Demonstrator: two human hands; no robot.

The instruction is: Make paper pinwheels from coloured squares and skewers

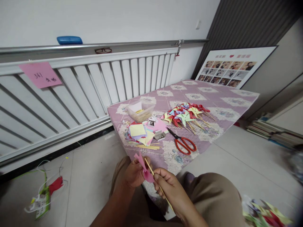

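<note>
A pink paper pinwheel [147,174] is held at the near edge of the table, above my lap. My left hand [134,172] pinches it by its folded paper. In my right hand [167,183] is a thin wooden stick [149,165], whose upper end lies against the pinwheel; whether the two are joined I cannot tell. Just beyond my hands lie red-handled scissors [181,141], a small open grey box [159,135], loose wooden sticks [148,146] and a pile of coloured paper squares [138,130].
Finished pinwheels [186,117] lie heaped on the flowered tablecloth [208,90]. A clear plastic box [140,113] stands near the white radiator [113,77]. More pinwheels [266,212] are at the lower right; a power strip [42,206] with cables lies on the floor at left.
</note>
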